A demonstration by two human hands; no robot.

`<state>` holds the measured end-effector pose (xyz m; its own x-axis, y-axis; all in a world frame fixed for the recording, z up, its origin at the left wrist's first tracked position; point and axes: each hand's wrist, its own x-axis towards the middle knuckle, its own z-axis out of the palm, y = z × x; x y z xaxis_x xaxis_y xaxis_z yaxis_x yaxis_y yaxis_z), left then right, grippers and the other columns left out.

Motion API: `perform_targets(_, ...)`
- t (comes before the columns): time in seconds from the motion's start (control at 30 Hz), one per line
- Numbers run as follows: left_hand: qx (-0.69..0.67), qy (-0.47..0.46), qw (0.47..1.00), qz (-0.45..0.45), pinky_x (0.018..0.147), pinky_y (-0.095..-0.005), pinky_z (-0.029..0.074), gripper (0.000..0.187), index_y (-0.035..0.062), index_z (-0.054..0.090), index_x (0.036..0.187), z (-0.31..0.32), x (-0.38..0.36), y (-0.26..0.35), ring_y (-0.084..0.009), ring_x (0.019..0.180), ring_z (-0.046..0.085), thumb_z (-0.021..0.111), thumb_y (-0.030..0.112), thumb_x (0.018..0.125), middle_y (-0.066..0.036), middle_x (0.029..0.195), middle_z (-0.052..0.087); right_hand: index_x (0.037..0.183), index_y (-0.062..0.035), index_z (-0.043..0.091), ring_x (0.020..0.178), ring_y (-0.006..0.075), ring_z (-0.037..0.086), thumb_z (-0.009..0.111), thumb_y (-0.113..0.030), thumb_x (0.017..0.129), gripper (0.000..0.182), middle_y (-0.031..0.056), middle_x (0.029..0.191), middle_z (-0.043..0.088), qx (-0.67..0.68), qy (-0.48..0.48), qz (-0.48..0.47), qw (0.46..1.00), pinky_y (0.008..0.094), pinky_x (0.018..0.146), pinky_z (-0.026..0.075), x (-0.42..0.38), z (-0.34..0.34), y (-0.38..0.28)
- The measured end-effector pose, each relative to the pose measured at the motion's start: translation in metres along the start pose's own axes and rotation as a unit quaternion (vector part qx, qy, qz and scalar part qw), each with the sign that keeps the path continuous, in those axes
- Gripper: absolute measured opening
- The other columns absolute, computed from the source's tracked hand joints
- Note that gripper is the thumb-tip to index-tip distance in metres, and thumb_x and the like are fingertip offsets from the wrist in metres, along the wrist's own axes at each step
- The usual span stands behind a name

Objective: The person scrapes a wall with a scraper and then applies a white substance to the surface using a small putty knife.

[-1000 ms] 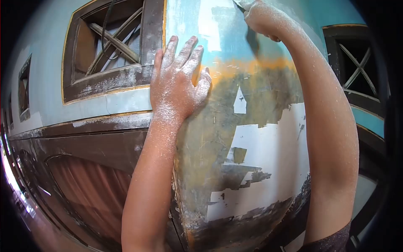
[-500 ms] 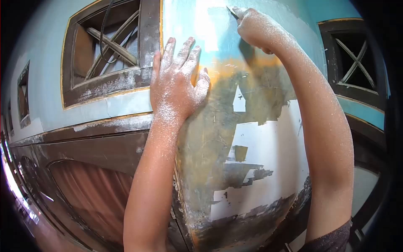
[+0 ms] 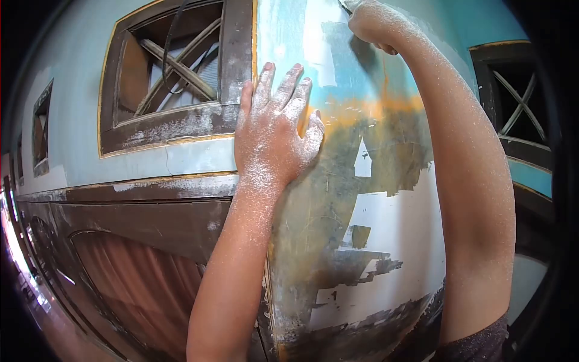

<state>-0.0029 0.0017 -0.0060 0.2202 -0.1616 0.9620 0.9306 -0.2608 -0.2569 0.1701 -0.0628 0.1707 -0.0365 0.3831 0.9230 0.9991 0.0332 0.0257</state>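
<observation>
My left hand (image 3: 276, 130), dusted with white powder, lies flat with fingers spread on the wall (image 3: 307, 223), beside the edge of the dark window frame (image 3: 239, 60). Higher up, at the top edge of the view, my right hand (image 3: 375, 24) is closed around a scraper (image 3: 345, 7). Only a small dark part of its blade shows; the handle is hidden in my fist. Around the blade the wall has light blue paint with a white patch (image 3: 324, 54). Below that run an orange band (image 3: 347, 111) and a worn brownish-green area with bare white patches (image 3: 386, 217).
On the left are a window opening with crossed slats (image 3: 181, 69) and dark wood panelling (image 3: 151, 217) with a reddish-brown curtain (image 3: 142, 277). Another crossed-slat window (image 3: 518, 99) stands at the right. The wall bulges toward me between them.
My right hand has moved up the wall with the scraper. My left hand stays pressed at about the same spot. The whole view has shifted, so the wall appears lower and further right.
</observation>
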Motion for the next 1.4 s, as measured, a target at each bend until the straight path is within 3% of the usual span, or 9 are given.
perform_targets(0.4, -0.01, -0.003, 1.0, -0.001, 0.129, -0.0484, 0.02, 0.051, 0.0147, 0.062, 0.144, -0.001, 0.001, 0.001, -0.0273, 0.155, 0.031, 0.06, 0.033, 0.097, 0.0, 0.161, 0.047, 0.129, 0.0025, 0.065, 0.09, 0.0336, 0.073, 0.054, -0.008, 0.096, 0.036, 0.0234, 0.114, 0.073, 0.081, -0.034, 0.084, 0.993, 0.0467, 0.082, 0.058, 0.007, 0.026, 0.029)
perform_targets(0.5, -0.008, 0.008, 1.0, 0.001, 0.129, -0.0483, 0.02, 0.05, 0.0153, 0.062, 0.144, 0.001, 0.001, -0.001, -0.0272, 0.155, 0.031, 0.059, 0.033, 0.097, 0.0, 0.161, 0.046, 0.12, 0.0097, 0.068, 0.058, 0.029, 0.07, 0.045, -0.01, 0.105, 0.034, 0.0203, 0.084, 0.071, -0.497, 0.071, -0.294, 0.814, 0.0396, 0.044, 0.056, 0.04, 0.065, 0.079)
perform_targets(0.57, 0.004, 0.004, 1.0, 0.001, 0.129, -0.0482, 0.02, 0.051, 0.016, 0.061, 0.145, 0.001, 0.001, -0.001, -0.0269, 0.155, 0.031, 0.059, 0.033, 0.097, 0.001, 0.161, 0.046, 0.124, 0.0031, 0.068, 0.059, 0.0293, 0.069, 0.046, -0.011, 0.106, 0.033, 0.0205, 0.085, 0.071, 0.063, -0.009, -0.003, 0.998, 0.0375, 0.043, 0.054, -0.039, 0.026, 0.03)
perform_targets(0.67, 0.008, 0.005, 1.0, 0.004, 0.129, -0.0483, 0.02, 0.051, 0.0162, 0.061, 0.145, 0.002, 0.0, -0.001, -0.0265, 0.155, 0.031, 0.058, 0.033, 0.097, 0.0, 0.161, 0.046, 0.117, 0.0063, 0.071, 0.083, 0.0334, 0.076, 0.052, -0.005, 0.096, 0.031, 0.0257, 0.098, 0.074, 0.101, -0.008, -0.006, 0.995, 0.0439, 0.075, 0.06, -0.061, 0.026, 0.027)
perform_targets(0.9, 0.001, 0.003, 1.0, 0.005, 0.128, -0.0487, 0.02, 0.051, 0.0143, 0.061, 0.144, -0.001, 0.001, 0.001, -0.0273, 0.155, 0.031, 0.059, 0.032, 0.097, -0.001, 0.161, 0.047, 0.133, -0.0036, 0.065, 0.061, 0.0296, 0.072, 0.047, -0.007, 0.102, 0.036, 0.0224, 0.09, 0.073, 0.135, -0.003, 0.003, 0.991, 0.0414, 0.047, 0.056, -0.063, 0.023, 0.013)
perform_targets(1.0, -0.002, 0.006, 1.0, 0.007, 0.128, -0.0492, 0.02, 0.05, 0.014, 0.061, 0.144, 0.001, 0.0, 0.0, -0.0276, 0.154, 0.032, 0.059, 0.033, 0.097, -0.001, 0.161, 0.046, 0.111, 0.0067, 0.073, 0.07, 0.0303, 0.075, 0.051, -0.005, 0.096, 0.029, 0.0235, 0.089, 0.074, 0.057, -0.034, -0.018, 0.998, 0.0466, 0.072, 0.062, -0.046, 0.022, 0.012)
perform_targets(1.2, 0.008, 0.007, 1.0, 0.009, 0.128, -0.0492, 0.02, 0.051, 0.0139, 0.061, 0.144, 0.001, -0.001, 0.0, -0.0275, 0.154, 0.032, 0.059, 0.033, 0.097, -0.001, 0.161, 0.046, 0.116, 0.0102, 0.067, 0.045, 0.0315, 0.067, 0.048, -0.01, 0.1, 0.032, 0.024, 0.071, 0.069, 0.09, 0.021, -0.014, 0.996, 0.0409, 0.035, 0.05, -0.008, 0.046, 0.026)
perform_targets(1.27, 0.002, 0.001, 1.0, 0.004, 0.128, -0.0489, 0.02, 0.051, 0.014, 0.061, 0.144, 0.0, 0.0, 0.0, -0.0275, 0.154, 0.032, 0.059, 0.034, 0.097, -0.001, 0.161, 0.047, 0.118, 0.0055, 0.069, 0.085, 0.033, 0.073, 0.055, -0.008, 0.096, 0.03, 0.0237, 0.105, 0.075, -0.126, -0.008, -0.061, 0.99, 0.045, 0.078, 0.058, -0.015, 0.02, 0.008)
perform_targets(1.4, -0.003, 0.013, 1.0, 0.003, 0.128, -0.0488, 0.02, 0.051, 0.0138, 0.062, 0.144, 0.002, -0.002, -0.001, -0.028, 0.154, 0.032, 0.059, 0.033, 0.096, -0.001, 0.16, 0.047, 0.105, 0.003, 0.075, 0.082, 0.0319, 0.073, 0.051, -0.007, 0.095, 0.028, 0.0234, 0.097, 0.075, -0.028, -0.016, -0.005, 0.999, 0.0456, 0.075, 0.058, -0.01, 0.006, -0.002)
